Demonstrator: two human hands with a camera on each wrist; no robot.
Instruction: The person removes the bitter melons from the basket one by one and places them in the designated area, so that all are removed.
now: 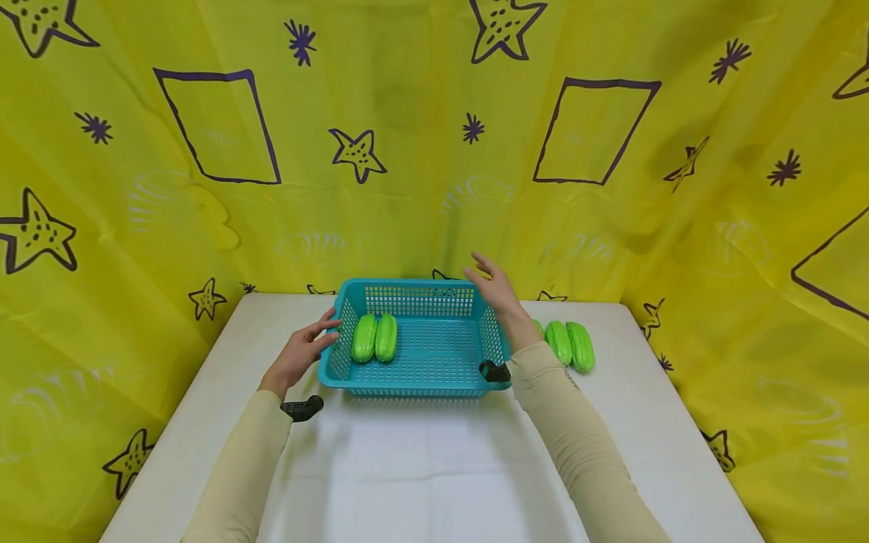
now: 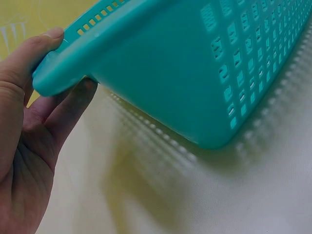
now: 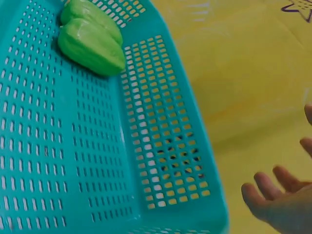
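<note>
We see the left hand [image 1: 300,353] pinching the basket [image 1: 414,388] by its left rim — thumb above, fingers beneath — presumably to steady it. The right hand [image 1: 498,290], well apart, holds nothing, fingers loose near the far right corner. Two green vegetables [image 1: 386,337] lie side by side at the basket's left end, likely to save room. On the counter [image 1: 407,467] to the right, we count three more vegetables [image 1: 559,343], one mostly hidden.

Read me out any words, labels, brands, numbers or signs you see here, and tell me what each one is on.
None that can be read.
Yellow curtain: only drawn figures, such as stars, and pale striped marks; no letters or numbers.
Turquoise basket and green vegetables: no lettering shows.
Black wrist pieces: too small to tell.
</note>
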